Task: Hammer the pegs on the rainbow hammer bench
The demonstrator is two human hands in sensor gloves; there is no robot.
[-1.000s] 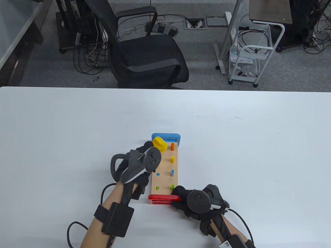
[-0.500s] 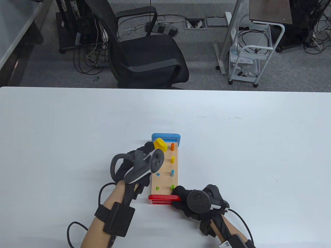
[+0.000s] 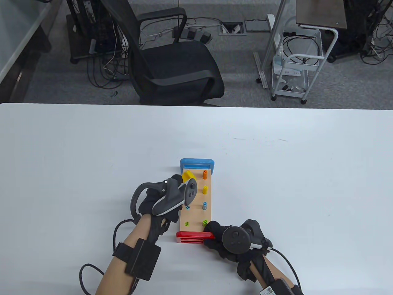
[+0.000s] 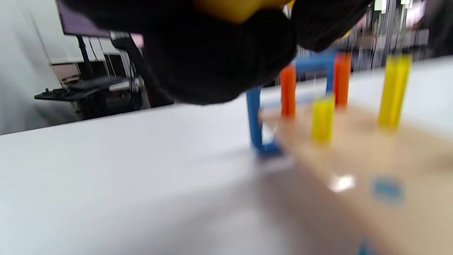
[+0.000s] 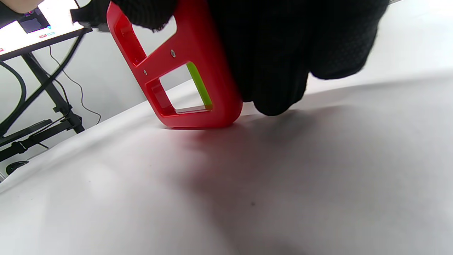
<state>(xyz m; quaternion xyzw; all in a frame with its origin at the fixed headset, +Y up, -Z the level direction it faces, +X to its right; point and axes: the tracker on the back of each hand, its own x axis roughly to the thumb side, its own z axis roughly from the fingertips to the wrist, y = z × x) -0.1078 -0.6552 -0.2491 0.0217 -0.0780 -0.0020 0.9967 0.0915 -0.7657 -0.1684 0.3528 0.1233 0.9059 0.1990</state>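
Two hands working at the hammer bench (image 3: 196,202) lying near the middle of the white table (image 3: 276,184): left hand (image 3: 165,199) curling round the yellow hammer (image 3: 188,176), head hovering over the left peg row. Right hand (image 3: 227,241) gripping the red end frame (image 3: 193,237), fingers curled, bracing it against the table.

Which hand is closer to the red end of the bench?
Right. The right hand grips the red end itself; the left hand is farther up the bench, holding the yellow hammer.
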